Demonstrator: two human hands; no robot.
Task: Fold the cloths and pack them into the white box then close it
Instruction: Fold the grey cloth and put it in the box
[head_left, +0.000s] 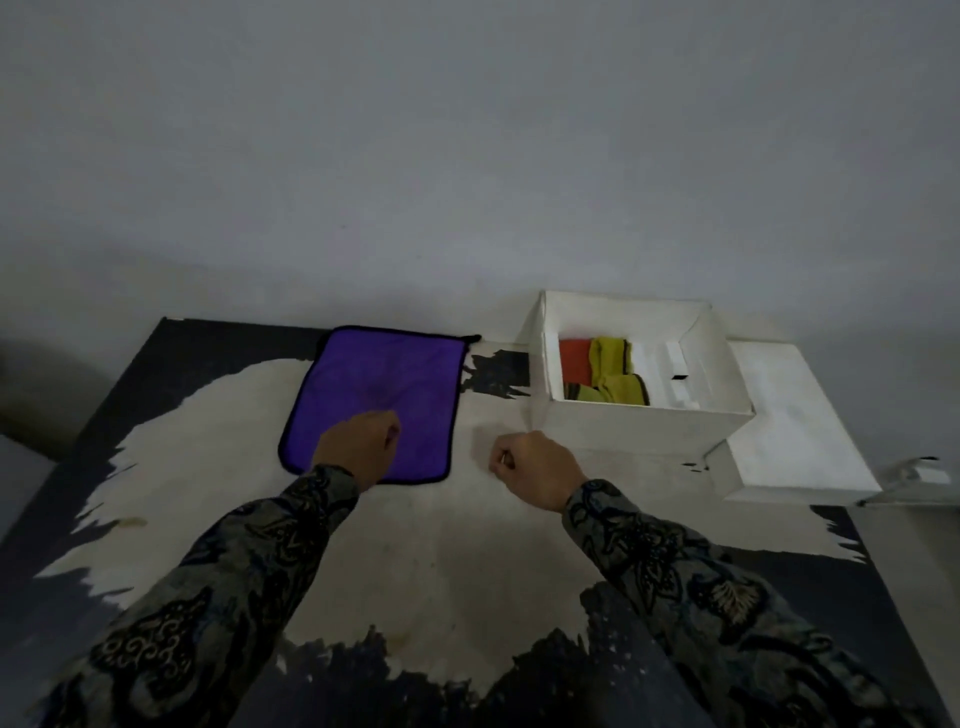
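Observation:
A purple cloth (384, 384) with a black hem lies flat on the table, left of centre. My left hand (358, 447) rests as a fist on the cloth's near part, fingers curled in. My right hand (530, 467) is a closed fist on the bare table, just right of the cloth and in front of the white box (639, 431). The box stands open at the right; inside it lie a folded orange cloth (574, 364) and a yellow cloth (618, 374) with dark edges.
The box's white lid (795, 415) lies flat under and behind the box at the right. A small white object (919, 475) sits past the lid's right corner. The table (415, 561) has a worn cream patch on dark paint; a grey wall stands behind.

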